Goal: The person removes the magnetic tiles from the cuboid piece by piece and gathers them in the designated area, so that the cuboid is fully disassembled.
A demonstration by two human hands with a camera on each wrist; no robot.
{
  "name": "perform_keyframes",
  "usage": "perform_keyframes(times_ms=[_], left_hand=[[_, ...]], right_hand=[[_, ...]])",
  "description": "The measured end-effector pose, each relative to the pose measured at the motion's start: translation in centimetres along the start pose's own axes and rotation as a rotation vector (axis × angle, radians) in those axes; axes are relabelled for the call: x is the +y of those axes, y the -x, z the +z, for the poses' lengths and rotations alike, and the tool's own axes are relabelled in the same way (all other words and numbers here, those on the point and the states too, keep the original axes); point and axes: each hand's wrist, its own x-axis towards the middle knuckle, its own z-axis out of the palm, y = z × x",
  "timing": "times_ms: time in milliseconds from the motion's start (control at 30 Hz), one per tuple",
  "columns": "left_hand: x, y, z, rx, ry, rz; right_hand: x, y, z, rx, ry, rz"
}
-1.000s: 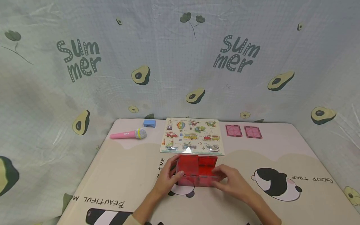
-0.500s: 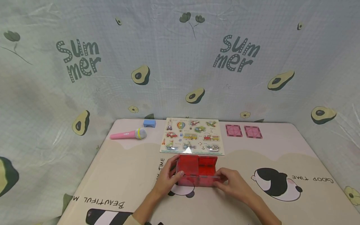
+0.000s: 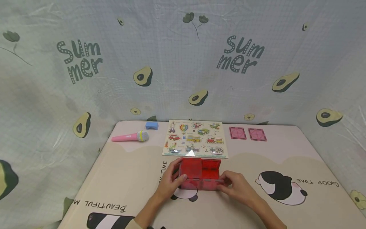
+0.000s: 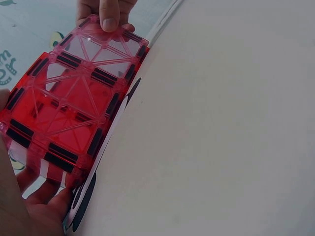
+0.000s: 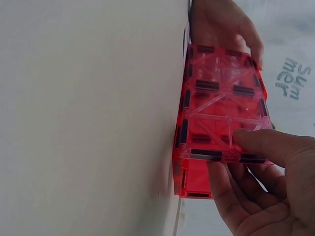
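Observation:
A boxy structure of red, see-through magnetic tiles stands on the table in front of me, its right part uncovered on top. My left hand holds its left end, thumb on the near side and fingers round the far side. My right hand pinches the near right magnetic tile by its edge. In the right wrist view the thumb lies on that tile's outer face, with the fingers behind it. The left wrist view shows two tiles side by side along the near wall. Part of the inside is hidden.
Behind the structure lies a vehicle picture puzzle board. A pink toy microphone and a blue block are at the back left. Two pink magnetic tiles lie at the back right. A patterned cloth hangs behind the table.
My right hand has shifted slightly right, and its fingers have come away from the uncovered top to the tile's right edge. The left hand and the structure stay in place.

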Motion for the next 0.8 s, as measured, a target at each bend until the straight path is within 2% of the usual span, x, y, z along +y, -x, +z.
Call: perform_keyframes(times_ms=[300, 800], left_hand=[[0.0, 0.01, -0.03, -0.004, 0.005, 0.004], [-0.11, 0.08, -0.01, -0.003, 0.004, 0.011]], right_hand=[[0.0, 0.05, -0.14, -0.017, -0.002, -0.004], [0.0, 0.35, -0.41, -0.115, -0.047, -0.026]])
